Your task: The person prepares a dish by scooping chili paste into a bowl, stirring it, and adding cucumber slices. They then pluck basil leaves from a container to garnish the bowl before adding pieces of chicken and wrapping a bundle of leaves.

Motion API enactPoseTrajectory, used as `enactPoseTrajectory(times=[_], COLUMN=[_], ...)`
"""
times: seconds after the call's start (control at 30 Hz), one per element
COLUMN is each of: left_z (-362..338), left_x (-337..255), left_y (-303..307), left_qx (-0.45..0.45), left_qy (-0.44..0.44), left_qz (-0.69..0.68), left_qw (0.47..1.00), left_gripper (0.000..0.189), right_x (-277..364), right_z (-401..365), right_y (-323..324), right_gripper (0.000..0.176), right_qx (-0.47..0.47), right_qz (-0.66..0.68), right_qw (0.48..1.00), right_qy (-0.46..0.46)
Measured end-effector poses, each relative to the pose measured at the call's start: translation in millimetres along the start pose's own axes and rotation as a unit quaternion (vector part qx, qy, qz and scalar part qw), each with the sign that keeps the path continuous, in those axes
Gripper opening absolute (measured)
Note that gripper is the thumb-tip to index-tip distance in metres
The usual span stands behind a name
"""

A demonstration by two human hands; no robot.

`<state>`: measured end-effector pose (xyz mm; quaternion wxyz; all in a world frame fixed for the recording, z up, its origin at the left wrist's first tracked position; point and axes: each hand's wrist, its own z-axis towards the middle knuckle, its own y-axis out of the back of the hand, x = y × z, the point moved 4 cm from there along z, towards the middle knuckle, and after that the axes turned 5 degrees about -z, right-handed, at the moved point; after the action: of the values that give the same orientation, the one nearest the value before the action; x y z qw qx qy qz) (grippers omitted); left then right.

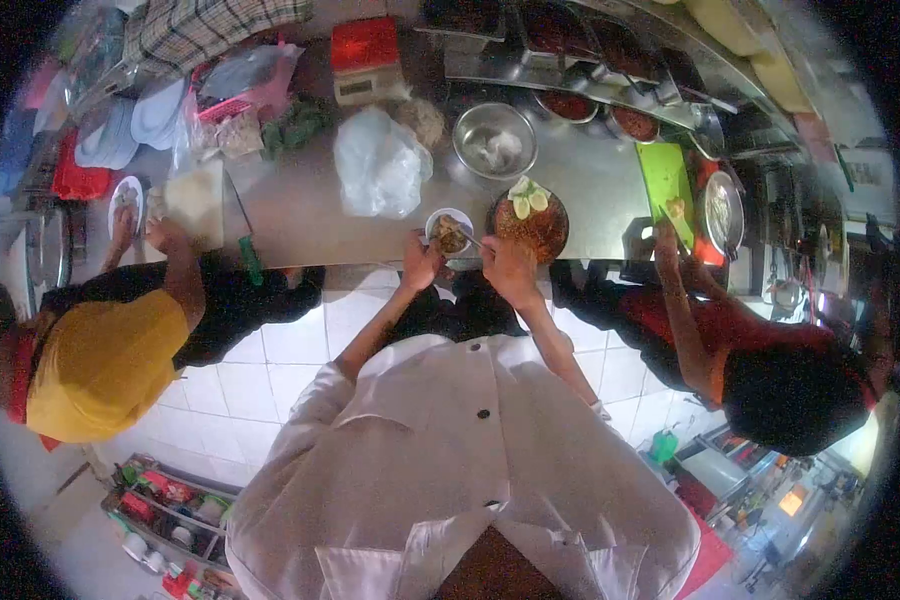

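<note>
My left hand (422, 262) grips the side of a small white bowl (436, 217) at the table's front edge. Brownish chopped food (452, 237) lies in the bowl. Closed on a spoon (470, 240) is my right hand (511, 270), with the spoon's tip at the food; its handle is mostly hidden by my fingers. Just beyond my right hand stands a round dish of reddish-brown food (540, 232), topped with pale green cucumber slices (528, 199).
A metal bowl (463, 150), a clear plastic bag (375, 165) and a scale (368, 85) stand farther back. One person (110, 370) works on the left near a knife (248, 255); another (770, 370) works on the right by a green board (660, 165).
</note>
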<state>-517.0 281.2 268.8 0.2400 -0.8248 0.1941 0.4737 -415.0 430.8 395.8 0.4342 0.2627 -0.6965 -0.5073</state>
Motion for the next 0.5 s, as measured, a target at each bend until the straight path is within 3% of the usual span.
enactPoseTrajectory(times=[0.07, 0.17, 0.27, 0.4, 0.5], left_z=[7.1, 8.5, 11.1, 16.7, 11.6], left_x=[20.7, 24.7, 25.6, 26.7, 13.3], left_y=[-1.2, -4.3, -6.5, -3.3, 1.1], left_qx=[-0.013, -0.001, 0.019, -0.027, -0.018], left_qy=[-0.009, -0.022, -0.026, -0.031, -0.027], left_qz=[-0.061, -0.048, -0.028, -0.016, -0.064], left_qw=[0.998, 0.999, 0.999, 0.999, 0.997], left_gripper=[0.042, 0.041, 0.043, 0.039, 0.039], right_x=[1.2, 6.0, 5.7, -1.7, -5.8], right_z=[-3.5, -8.9, -0.6, 16.5, 13.8], right_y=[11.0, 22.4, -5.3, -44.7, -30.2], right_gripper=[0.023, 0.023, 0.024, 0.024, 0.024], right_qx=[-0.057, -0.004, -0.012, -0.005, -0.030], right_qz=[0.051, 0.010, -0.055, -0.057, 0.033], right_qw=[0.997, 1.000, 0.998, 0.998, 0.999], right_qy=[0.026, -0.024, 0.020, -0.002, -0.011])
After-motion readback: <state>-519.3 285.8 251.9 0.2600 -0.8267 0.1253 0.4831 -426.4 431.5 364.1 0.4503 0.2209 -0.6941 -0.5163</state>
